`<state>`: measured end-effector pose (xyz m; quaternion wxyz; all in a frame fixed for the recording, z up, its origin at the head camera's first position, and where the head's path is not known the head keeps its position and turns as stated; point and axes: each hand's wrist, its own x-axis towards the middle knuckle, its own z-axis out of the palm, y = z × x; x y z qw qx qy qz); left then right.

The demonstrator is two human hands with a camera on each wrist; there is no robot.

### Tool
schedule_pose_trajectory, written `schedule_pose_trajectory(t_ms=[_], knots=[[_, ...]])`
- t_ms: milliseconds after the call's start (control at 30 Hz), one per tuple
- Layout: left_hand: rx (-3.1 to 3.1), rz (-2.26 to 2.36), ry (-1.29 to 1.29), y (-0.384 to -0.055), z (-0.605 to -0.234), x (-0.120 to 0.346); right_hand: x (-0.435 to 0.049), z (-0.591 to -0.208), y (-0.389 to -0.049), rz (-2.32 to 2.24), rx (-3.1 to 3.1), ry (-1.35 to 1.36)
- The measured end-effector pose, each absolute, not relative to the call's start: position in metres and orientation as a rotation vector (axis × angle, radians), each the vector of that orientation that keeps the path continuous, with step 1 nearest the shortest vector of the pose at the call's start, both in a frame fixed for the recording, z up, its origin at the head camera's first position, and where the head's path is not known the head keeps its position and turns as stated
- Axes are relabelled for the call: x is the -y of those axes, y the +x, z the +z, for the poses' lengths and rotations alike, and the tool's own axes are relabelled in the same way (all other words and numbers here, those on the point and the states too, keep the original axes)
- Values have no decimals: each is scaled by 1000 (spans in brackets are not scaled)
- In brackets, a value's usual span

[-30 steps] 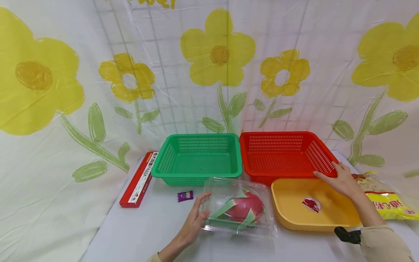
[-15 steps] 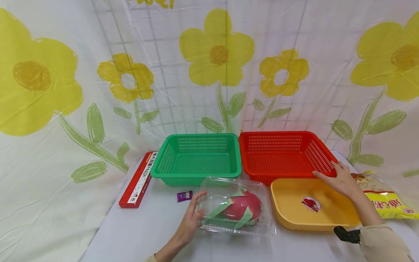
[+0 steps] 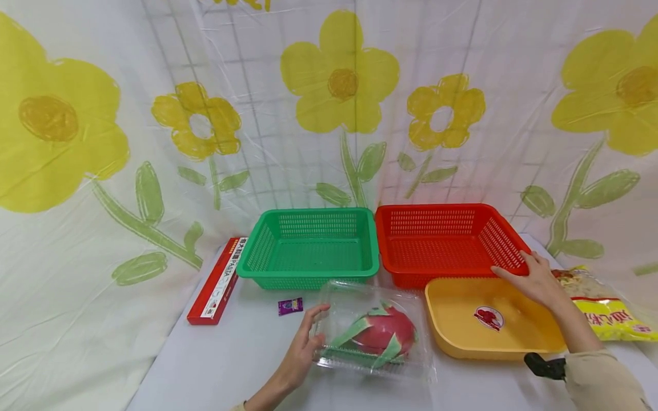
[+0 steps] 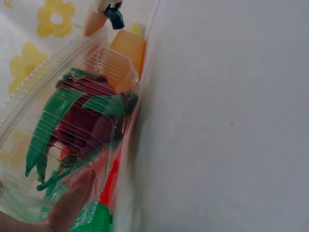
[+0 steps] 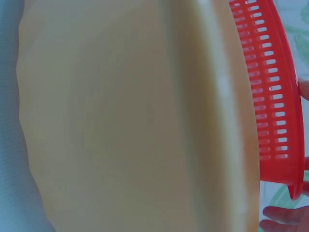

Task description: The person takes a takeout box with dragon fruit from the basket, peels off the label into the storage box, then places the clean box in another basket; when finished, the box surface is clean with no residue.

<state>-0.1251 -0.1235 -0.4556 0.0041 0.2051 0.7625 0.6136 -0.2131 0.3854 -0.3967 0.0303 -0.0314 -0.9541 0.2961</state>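
A clear plastic clamshell box (image 3: 341,299) with a pink dragon fruit (image 3: 385,332) inside is at the near middle of the table, in front of the green basket. My left hand (image 3: 303,345) grips its left end. In the left wrist view the box (image 4: 24,150) looks tilted, with my thumb (image 4: 75,195) along its side; the other fingers are mostly hidden. My right hand (image 3: 537,283) rests at the near right corner of the red basket (image 3: 432,251), thumb stretched along the front rim. Several fingertips (image 5: 285,215) hang outside the basket in the right wrist view.
The green basket (image 3: 308,279) stands beside the red one. A yellow tray (image 3: 452,339) with a round label lies below my right forearm. At left are a red pasta box (image 3: 218,285) and a small purple packet (image 3: 290,306). A yellow food bag (image 3: 604,314) lies far right.
The clamshell box in my left hand shifted slightly left, then back right, with the dragon fruit inside. My right hand has stayed at the red basket's corner.
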Motion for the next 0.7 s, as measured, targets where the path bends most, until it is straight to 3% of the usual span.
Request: schedule_pose_trajectory(t_ms=[400, 700], knots=[[-2260, 1982, 634, -126, -420, 123, -386, -394, -210, 915, 2943, -113], [-2195, 2036, 701, -153, -390, 104, -383, -387, -214, 860, 2910, -65]])
